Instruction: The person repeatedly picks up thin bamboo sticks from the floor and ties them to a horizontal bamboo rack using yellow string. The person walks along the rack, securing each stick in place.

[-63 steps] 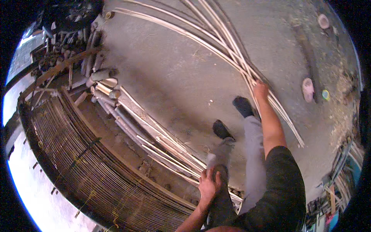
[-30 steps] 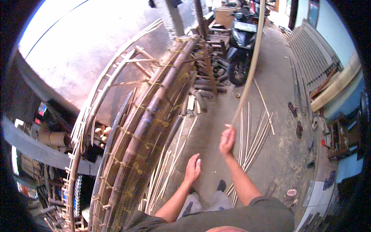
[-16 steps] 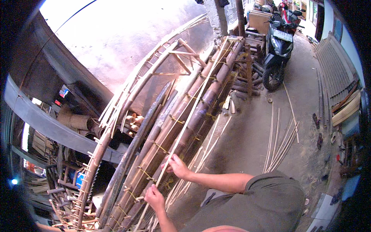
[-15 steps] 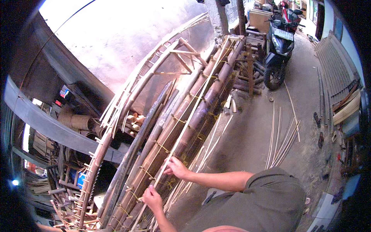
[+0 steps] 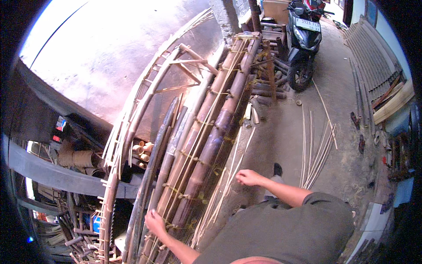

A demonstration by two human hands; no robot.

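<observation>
A long rack of brown bamboo poles, tied at intervals with yellow cord, slants from the lower middle to the top. My left hand is at its near end, over the poles, with fingers curled in; what they hold, if anything, is hidden. Thin pale bamboo strips run lengthwise along the poles. My right hand is in the air right of the rack, above the floor, its fingers curled and nothing seen in them. Dark netting-like material lines the rack's right side.
A curved bamboo frame stands left of the rack. Loose strips lie on the floor at right. A motorbike is parked beyond, beside stacked bamboo pieces. Corrugated sheets lean along the right wall.
My right hand has left the pale strip and moved right, away from the rack. My left hand has come lower and left. The strip lies lower among the poles. The view has shifted.
</observation>
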